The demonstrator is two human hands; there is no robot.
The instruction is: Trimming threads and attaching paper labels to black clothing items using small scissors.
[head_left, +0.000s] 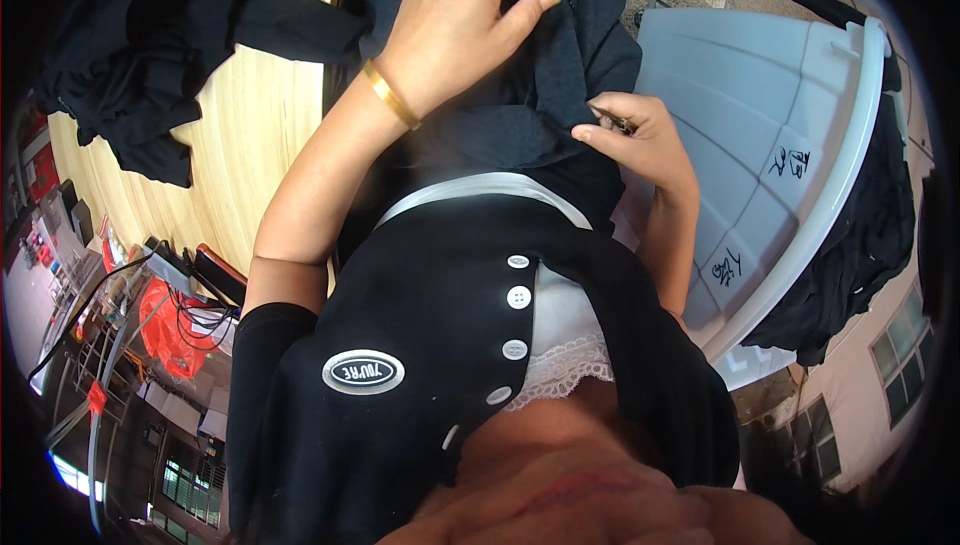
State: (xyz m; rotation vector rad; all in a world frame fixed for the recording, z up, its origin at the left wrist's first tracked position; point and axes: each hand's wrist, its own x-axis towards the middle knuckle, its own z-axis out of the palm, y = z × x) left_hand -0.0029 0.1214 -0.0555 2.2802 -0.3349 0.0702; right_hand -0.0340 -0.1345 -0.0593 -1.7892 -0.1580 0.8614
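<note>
Upper centre of frame: my left hand [455, 30], gold bangle [390, 95] at the wrist, lies fingers-spread and flat on the dark garment [560, 65], pressing rather than gripping. Right of centre, my right hand [635, 135] is pinched shut on the garment's edge, holding a small slim tool I can't make out. Garment bunched at the top. White plastic bin [760, 115] at right; wooden table [250, 135] left.

Light: bright, even daylight, soft shadows.
Edges: strong fisheye bending, black corners.
Focus: the near chin at the bottom was blurred.
</note>
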